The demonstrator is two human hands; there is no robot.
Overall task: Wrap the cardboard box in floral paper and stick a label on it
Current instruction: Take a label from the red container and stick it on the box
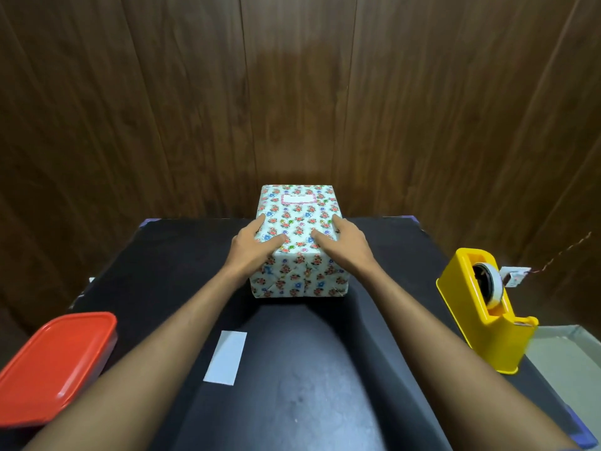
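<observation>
The box, wrapped in white floral paper, stands on the black table near its far edge. A pink-bordered label is stuck on the top at the far end. My left hand holds the box at its near left top edge, with the thumb lying on top and the fingers down the left side. My right hand holds the near right top edge the same way. The fingers on the box's sides are mostly hidden.
A white strip of backing paper lies on the table between my forearms. A red-lidded container sits at the left front edge. A yellow tape dispenser stands at the right edge. A wood-panelled wall rises right behind the table.
</observation>
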